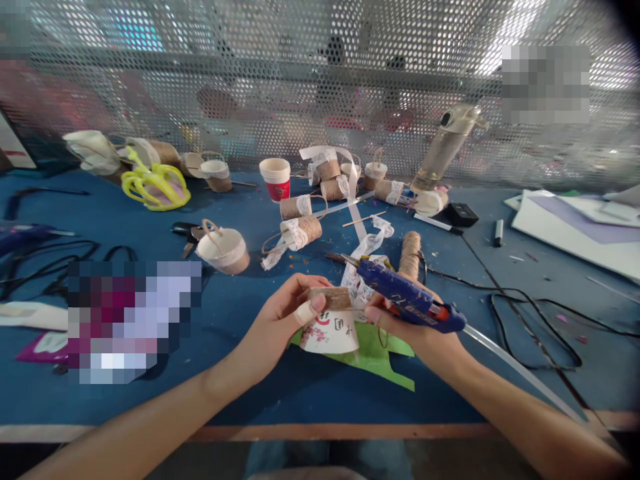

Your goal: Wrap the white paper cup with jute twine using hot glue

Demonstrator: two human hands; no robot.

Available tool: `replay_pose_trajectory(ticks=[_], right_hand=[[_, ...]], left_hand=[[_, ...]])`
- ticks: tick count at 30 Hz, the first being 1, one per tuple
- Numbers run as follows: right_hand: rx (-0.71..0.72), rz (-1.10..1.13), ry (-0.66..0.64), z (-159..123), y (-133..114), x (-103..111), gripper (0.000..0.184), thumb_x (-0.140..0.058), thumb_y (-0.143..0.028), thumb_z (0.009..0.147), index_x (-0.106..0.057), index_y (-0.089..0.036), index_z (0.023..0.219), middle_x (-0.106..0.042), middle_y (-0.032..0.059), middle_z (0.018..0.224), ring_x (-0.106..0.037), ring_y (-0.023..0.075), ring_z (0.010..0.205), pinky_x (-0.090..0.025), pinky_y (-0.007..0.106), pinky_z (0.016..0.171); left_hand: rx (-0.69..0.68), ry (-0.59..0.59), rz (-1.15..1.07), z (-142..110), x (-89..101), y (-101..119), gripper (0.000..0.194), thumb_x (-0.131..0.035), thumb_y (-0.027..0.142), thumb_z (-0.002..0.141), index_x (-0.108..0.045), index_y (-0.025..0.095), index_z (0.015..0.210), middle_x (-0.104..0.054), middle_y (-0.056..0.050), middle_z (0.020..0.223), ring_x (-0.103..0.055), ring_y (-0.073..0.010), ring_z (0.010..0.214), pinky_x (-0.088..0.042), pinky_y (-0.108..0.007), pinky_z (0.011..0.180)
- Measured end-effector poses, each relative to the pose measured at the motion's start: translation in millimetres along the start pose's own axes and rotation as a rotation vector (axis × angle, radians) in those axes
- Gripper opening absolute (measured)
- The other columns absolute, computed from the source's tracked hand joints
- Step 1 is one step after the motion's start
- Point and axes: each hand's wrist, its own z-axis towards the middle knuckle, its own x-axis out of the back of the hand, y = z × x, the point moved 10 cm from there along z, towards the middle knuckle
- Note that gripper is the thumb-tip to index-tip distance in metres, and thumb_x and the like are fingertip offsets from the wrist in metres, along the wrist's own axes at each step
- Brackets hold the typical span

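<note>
My left hand [287,310] is closed around a paper cup [320,339] with printed flowers and characters, tilted over the table. Brown twine [334,297] wraps one end of the cup, and my left thumb presses on it. In my right hand [417,330] is a blue hot glue gun [405,293], its nozzle pointing left and a clear glue stick [515,367] trailing from its back. The right thumb and fingertips pinch close to the cup's right side, apparently on the twine's loose strand. Beneath the cup lies a green sheet [377,360].
A twine spool [411,252] stands behind the glue gun, beside lace ribbon [367,250]. Several twine-wrapped cups [303,233] lie farther back, near red-and-white paper cups [276,180]. Black cable [530,297] loops at right. A small basket [223,253] sits left; a perforated metal screen [240,87] closes the back.
</note>
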Motion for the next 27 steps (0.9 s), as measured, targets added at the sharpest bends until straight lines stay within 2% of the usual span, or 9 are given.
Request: replay_pose_trajectory(ticks=[6, 14, 27], right_hand=[[-0.042, 0.018, -0.012, 1.9, 3.8, -2.8, 0.012, -0.075, -0.022, 0.081, -0.064, -0.022, 0.077, -0.066, -0.004, 0.072, -0.062, 0.0123, 0.064, -0.053, 0.026, 0.062], [-0.076, 0.042, -0.043, 1.8, 4.8, -6.7, 0.012, -0.074, -0.021, 0.082, -0.064, -0.021, 0.075, -0.063, -0.0047, 0.068, -0.058, 0.0111, 0.062, -0.051, 0.025, 0.061], [-0.078, 0.087, -0.033, 0.8, 6.2, -6.8, 0.013, -0.074, -0.02, 0.082, -0.063, -0.022, 0.077, -0.065, -0.0043, 0.072, -0.059, 0.0115, 0.066, -0.051, 0.025, 0.064]], left_hand=[[-0.04, -0.023, 0.028, -1.3, -3.0, 3.0, 0.007, -0.065, 0.032, 0.094, -0.064, 0.025, 0.095, -0.06, 0.001, 0.115, -0.059, -0.0127, 0.094, -0.047, -0.023, 0.076], [-0.107, -0.051, 0.04, -0.5, -4.0, 5.6, 0.002, -0.063, 0.027, 0.096, -0.062, 0.025, 0.097, -0.06, 0.0, 0.116, -0.06, -0.0138, 0.102, -0.048, -0.023, 0.082], [-0.158, -0.105, 0.058, -4.3, -9.0, 9.5, 0.003, -0.059, 0.023, 0.098, -0.06, 0.026, 0.1, -0.059, 0.0, 0.116, -0.06, -0.0127, 0.101, -0.049, -0.021, 0.082]])
